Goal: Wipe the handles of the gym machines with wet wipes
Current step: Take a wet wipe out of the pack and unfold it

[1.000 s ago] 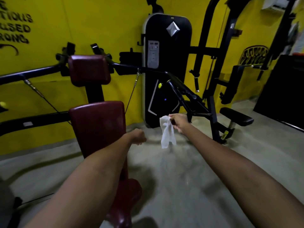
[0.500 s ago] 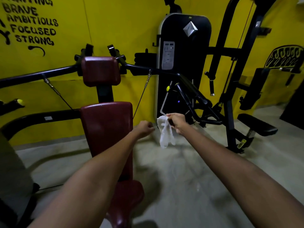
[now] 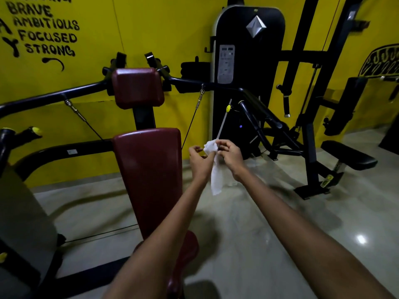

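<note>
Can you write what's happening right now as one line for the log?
stage: readying wipe | right hand: pinching wet wipe at top | left hand: touching wipe | wipe: hanging down, mid-air | machine handle: not touched

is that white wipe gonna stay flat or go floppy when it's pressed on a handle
Probably floppy: the wipe hangs limp below the right hand and bunches at the pinch. Likely light, since fingertips alone hold it. The left hand is right beside it, perhaps to spread it.

Crumpled white wet wipe (image 3: pixel 214 169) hangs in mid-air btwn both hands, top bunched, lower part dangling long & narrow. Black padded machine handle (image 3: pixel 266 114) slopes down to the right just behind it, not touching the wipe.
</note>
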A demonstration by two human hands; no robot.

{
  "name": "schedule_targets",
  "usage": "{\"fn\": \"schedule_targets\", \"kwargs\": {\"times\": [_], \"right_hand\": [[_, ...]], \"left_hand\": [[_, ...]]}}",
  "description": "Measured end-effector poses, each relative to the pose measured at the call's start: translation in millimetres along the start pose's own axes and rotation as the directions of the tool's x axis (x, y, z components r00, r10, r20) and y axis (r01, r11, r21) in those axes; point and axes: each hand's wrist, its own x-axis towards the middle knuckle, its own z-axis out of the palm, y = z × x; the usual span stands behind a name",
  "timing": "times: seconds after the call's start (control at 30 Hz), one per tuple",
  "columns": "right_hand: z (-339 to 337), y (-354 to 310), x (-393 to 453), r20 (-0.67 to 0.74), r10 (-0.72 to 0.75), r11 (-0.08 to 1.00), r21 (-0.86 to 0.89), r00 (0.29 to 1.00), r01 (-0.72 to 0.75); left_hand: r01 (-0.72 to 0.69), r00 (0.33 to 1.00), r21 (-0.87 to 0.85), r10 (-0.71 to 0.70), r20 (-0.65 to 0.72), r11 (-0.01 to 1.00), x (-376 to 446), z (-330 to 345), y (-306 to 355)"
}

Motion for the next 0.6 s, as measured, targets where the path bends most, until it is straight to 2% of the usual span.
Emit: {"fn": "schedule_targets", "kwargs": {"times": [0.27,0.43,0.53,0.6], "right_hand": [[-6.5,-2.8,-23.0,0.073,-0.112,0.991,-0.066,0.991,0.116],[-13.6,-3.4,-27.0,-0.013,-0.162,0.985,-0.068,0.987,0.161],[-13.7,-2.0,-30.7,-0.110,-0.143,0.989,-0.053,0.984,0.137],[-13.4,0.7,-30.4,-0.103,-0.124,0.991,-0.063,0.987,0.118]], "left_hand": [[-0.185,0.982,0.112,0.187,-0.005,0.976,-17.3,-0.1,-26.4],[-0.149,0.985,0.050,0.152,-0.086,0.988,-17.2,-6.7,-17.1],[-0.139,0.990,-0.032,0.137,-0.036,0.990,-21.7,-13.7,-12.8],[-0.172,0.983,0.017,0.171,0.067,0.985,-20.3,-18.7,-14.9]]}}
